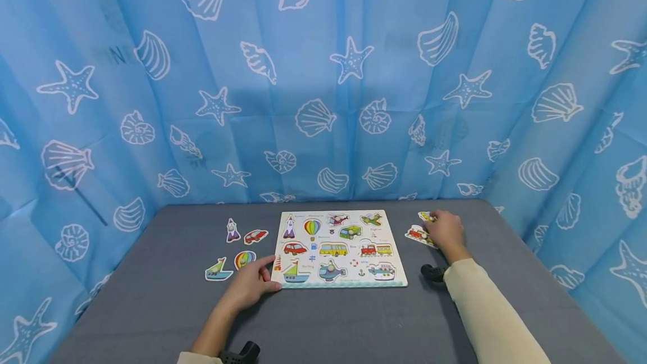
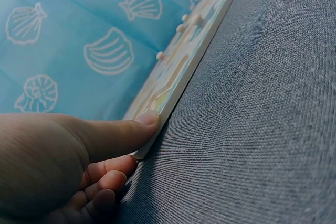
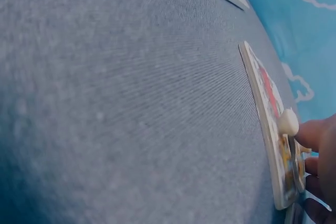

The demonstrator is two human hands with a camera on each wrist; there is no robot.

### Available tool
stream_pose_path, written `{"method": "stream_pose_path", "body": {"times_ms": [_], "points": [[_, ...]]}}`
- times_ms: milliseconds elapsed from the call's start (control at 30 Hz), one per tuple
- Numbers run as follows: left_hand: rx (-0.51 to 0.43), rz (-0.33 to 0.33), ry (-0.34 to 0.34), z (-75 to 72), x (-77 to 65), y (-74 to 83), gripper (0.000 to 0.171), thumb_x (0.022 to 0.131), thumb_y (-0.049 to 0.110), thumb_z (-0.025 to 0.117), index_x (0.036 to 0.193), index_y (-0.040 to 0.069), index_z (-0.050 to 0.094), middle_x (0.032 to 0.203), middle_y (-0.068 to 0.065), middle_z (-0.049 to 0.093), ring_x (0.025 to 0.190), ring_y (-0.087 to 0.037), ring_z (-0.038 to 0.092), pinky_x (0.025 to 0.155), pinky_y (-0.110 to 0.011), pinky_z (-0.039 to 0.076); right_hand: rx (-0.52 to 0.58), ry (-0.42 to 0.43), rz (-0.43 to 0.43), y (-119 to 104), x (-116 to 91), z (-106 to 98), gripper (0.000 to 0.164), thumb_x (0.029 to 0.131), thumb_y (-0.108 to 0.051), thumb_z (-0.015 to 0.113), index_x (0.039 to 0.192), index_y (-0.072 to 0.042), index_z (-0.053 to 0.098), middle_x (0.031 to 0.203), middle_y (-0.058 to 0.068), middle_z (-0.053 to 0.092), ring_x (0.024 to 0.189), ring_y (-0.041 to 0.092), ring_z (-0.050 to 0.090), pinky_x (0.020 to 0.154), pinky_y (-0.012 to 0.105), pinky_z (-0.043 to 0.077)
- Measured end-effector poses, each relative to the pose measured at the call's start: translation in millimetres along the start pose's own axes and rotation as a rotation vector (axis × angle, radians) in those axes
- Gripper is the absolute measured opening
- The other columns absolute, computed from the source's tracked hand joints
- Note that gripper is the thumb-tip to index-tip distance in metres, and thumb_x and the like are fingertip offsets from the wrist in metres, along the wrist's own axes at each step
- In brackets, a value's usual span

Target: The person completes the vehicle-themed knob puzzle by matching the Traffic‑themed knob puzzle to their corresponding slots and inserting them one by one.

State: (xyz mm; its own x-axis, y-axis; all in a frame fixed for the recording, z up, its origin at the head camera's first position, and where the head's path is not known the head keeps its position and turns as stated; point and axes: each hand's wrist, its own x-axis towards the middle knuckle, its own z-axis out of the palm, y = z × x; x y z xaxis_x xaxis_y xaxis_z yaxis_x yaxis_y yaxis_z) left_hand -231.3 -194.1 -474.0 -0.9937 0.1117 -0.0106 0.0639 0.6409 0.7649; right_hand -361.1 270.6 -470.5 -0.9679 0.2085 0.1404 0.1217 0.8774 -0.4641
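Note:
A wooden knob puzzle board [image 1: 349, 268] printed with vehicles lies on the grey cloth. My left hand [image 1: 251, 282] grips its near left corner, the thumb on top and the fingers curled at the edge, as the left wrist view shows. To the right of the board, my right hand [image 1: 448, 233] is at a train puzzle piece [image 1: 418, 234], its curled fingers around the knob side. In the right wrist view the thumb meets the white knob [image 3: 287, 122]; the other fingertips are partly hidden. A yellow puzzle piece [image 1: 424, 215] lies just beyond, partly covered by the hand.
Left of the board lie a rocket piece [image 1: 232, 231], a red car piece [image 1: 255, 236], a balloon piece [image 1: 245, 259] and a sailboat piece [image 1: 218, 270]. A blue shell-print curtain [image 1: 323, 167] hangs behind the table and along its sides.

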Motion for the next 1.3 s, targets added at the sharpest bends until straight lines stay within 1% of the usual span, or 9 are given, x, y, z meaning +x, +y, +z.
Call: {"method": "stream_pose_path", "body": {"times_ms": [133,233,400,600,733,867,1067,1300], "points": [[0.0,0.0,0.003,1.6,1.1,-1.0,0.068,0.075,0.012,0.084,0.134,-0.002,0.055,0.07,0.0,0.05,0.059,-0.017,0.045,0.053,-0.027,0.032,0.007,0.023,0.033,1.5,-0.8,-0.2,0.032,0.095,-0.015,0.058,0.118,0.007,0.062,0.117,0.028,0.06,0.109,0.048,0.047,0.091,0.059,0.033],[0.001,0.0,0.004,1.0,1.3,-0.8,0.068,0.075,0.011,0.084,0.134,-0.003,0.055,0.07,-0.001,0.05,0.059,-0.017,0.045,0.053,-0.027,0.032,0.018,0.044,0.027,1.5,-1.5,-0.5,0.027,0.094,-0.014,0.059,0.112,0.005,0.065,0.113,0.026,0.062,0.107,0.046,0.049,0.089,0.057,0.033],[0.008,-0.007,-0.005,-0.3,1.1,0.2,0.067,0.075,0.011,0.084,0.134,-0.003,0.054,0.07,0.0,0.05,0.059,-0.017,0.045,0.053,-0.027,0.032,0.018,0.065,-0.019,1.0,-3.5,-1.7,0.021,0.092,-0.012,0.061,0.106,0.003,0.067,0.106,0.023,0.065,0.103,0.044,0.054,0.086,0.056,0.036],[0.007,-0.013,-0.011,-1.1,-0.9,0.8,0.068,0.075,0.013,0.084,0.134,-0.003,0.054,0.071,-0.001,0.05,0.06,-0.018,0.045,0.053,-0.028,0.033,0.035,0.078,-0.075,-1.6,-2.7,-0.5,0.02,0.092,-0.01,0.06,0.105,0.003,0.067,0.104,0.022,0.065,0.099,0.042,0.057,0.082,0.055,0.04],[0.008,-0.011,-0.008,-1.0,-1.0,2.7,0.067,0.075,0.012,0.084,0.134,-0.003,0.054,0.071,-0.001,0.05,0.059,-0.017,0.044,0.053,-0.027,0.033,0.079,0.073,-0.116,-4.0,-4.3,1.5,0.019,0.092,-0.009,0.06,0.105,0.004,0.067,0.103,0.022,0.065,0.096,0.04,0.058,0.08,0.053,0.043],[0.013,0.003,-0.002,-1.9,-2.0,4.2,0.067,0.075,0.011,0.084,0.133,-0.004,0.054,0.07,0.0,0.05,0.059,-0.017,0.044,0.053,-0.027,0.032,0.115,0.088,-0.183,-7.3,-8.9,2.2,0.018,0.091,-0.008,0.062,0.102,0.005,0.067,0.099,0.023,0.064,0.094,0.04,0.059,0.081,0.053,0.043],[0.016,0.004,-0.003,-2.3,-2.5,5.6,0.068,0.075,0.012,0.084,0.133,-0.004,0.054,0.07,0.0,0.05,0.059,-0.017,0.044,0.053,-0.027,0.032,0.153,0.099,-0.252,-18.6,-18.5,4.2,0.017,0.09,-0.008,0.064,0.101,0.004,0.069,0.097,0.022,0.064,0.092,0.039,0.058,0.082,0.053,0.042],[0.016,-0.013,-0.005,-1.8,-1.1,4.4,0.067,0.075,0.012,0.084,0.134,-0.003,0.054,0.071,0.0,0.05,0.06,-0.016,0.044,0.054,-0.027,0.033,0.186,0.058,-0.277,-36.6,-32.2,13.2,0.016,0.092,-0.009,0.065,0.103,0.001,0.07,0.1,0.018,0.065,0.095,0.035,0.059,0.083,0.05,0.043]]}}
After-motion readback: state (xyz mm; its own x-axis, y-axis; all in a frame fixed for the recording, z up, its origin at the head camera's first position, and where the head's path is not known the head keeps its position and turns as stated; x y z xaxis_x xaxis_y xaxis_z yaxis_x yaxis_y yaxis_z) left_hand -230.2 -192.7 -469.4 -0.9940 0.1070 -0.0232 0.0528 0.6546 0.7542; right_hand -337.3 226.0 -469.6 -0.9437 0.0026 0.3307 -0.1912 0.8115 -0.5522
